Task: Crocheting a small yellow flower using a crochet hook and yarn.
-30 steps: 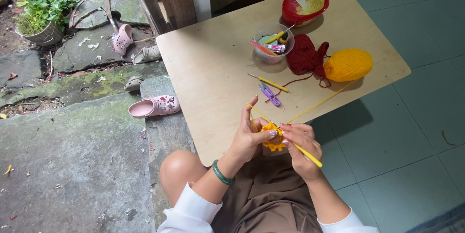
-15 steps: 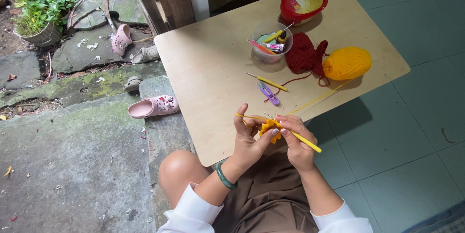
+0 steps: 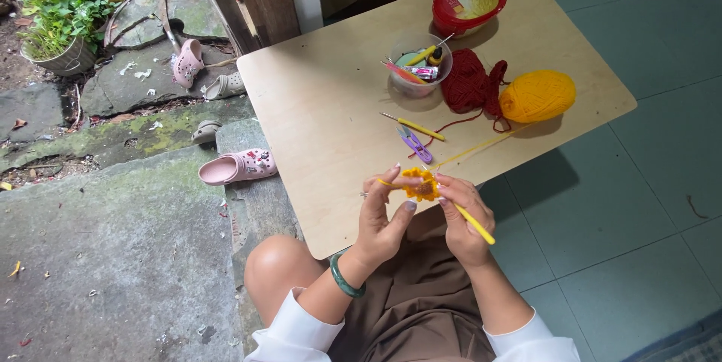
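My left hand [image 3: 387,215] pinches the small yellow crochet piece [image 3: 421,184] between thumb and fingertips, yellow yarn looped over the index finger. My right hand [image 3: 465,215] grips the yellow crochet hook [image 3: 475,224], its tip at the piece, and its fingers also touch the piece. Both hands are closed on these things, held over the near edge of the worktop [image 3: 323,129], above my lap. There is a green bangle [image 3: 344,279] on my left wrist.

A yarn strand [image 3: 481,146] runs from the piece up to the yellow yarn ball [image 3: 538,96]. Dark red yarn [image 3: 470,84] lies touching the ball's left side. A clear cup [image 3: 418,69] with hooks and small tools stands just left of the red yarn. A red tub with lid [image 3: 468,4] sits behind it, near the far edge. A spare yellow-handled hook [image 3: 412,127] and purple snips [image 3: 415,144] lie between the cup and my hands.

A pink clog [image 3: 237,167] lies on the stone step to the left of the worktop, a potted plant [image 3: 60,12] farther off.
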